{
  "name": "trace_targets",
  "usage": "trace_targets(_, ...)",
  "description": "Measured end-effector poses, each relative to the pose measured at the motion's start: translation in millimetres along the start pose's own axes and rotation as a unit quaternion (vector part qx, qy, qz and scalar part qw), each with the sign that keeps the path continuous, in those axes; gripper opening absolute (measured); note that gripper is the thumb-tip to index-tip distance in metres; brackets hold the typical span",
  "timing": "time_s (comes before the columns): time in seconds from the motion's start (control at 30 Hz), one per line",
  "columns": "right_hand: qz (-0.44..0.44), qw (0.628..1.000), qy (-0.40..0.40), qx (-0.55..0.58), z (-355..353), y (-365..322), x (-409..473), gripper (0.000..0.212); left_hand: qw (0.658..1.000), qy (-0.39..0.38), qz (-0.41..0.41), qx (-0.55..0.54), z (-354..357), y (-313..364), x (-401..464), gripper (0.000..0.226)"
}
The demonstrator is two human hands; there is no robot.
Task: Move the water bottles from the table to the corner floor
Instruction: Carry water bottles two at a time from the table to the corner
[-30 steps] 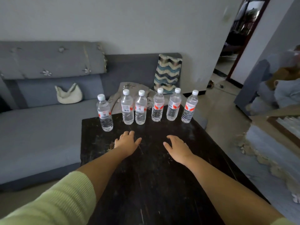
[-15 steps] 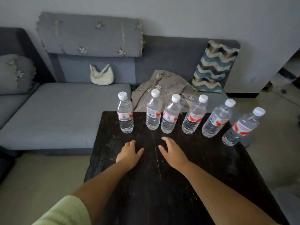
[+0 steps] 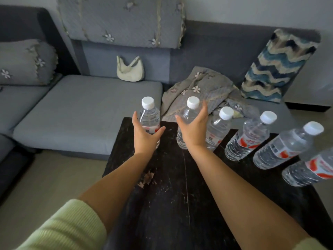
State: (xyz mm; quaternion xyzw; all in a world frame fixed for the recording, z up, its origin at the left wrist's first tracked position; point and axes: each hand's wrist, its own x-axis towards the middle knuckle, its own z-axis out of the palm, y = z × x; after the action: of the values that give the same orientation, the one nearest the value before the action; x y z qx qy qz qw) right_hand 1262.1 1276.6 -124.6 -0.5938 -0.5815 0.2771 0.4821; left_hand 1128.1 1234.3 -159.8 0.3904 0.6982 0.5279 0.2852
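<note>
Right, six water bottles stand in a row along the far edge of the desk, none on the floor yet. My left hand cups the leftmost bottle, thumb and fingers spread round its label band. My right hand does the same on the second bottle. Each grip is half-curled, not clenched; I can't tell if skin is touching plastic.

For this step I'd wrap low on the ribbed body, not the neck, and squeeze lightly, since thin clear PET dents. Lift straight up, because the third bottle stands just beside my right hand and would tip easily.

Bottles are cylindrical, white screw caps, red-and-white labels, full or nearly so. The desk is dark, scuffed wood with a chipped patch. Behind it sits a grey fabric sofa.
</note>
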Motion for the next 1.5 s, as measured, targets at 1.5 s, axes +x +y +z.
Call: trace_targets(1.5, 0.290, 0.953, -0.037, -0.084, -180.7, 43.7, -283.5, 0.066, 0.931, -0.309, -0.084, 0.173, -70.5, -4.6, -230.9, 0.057)
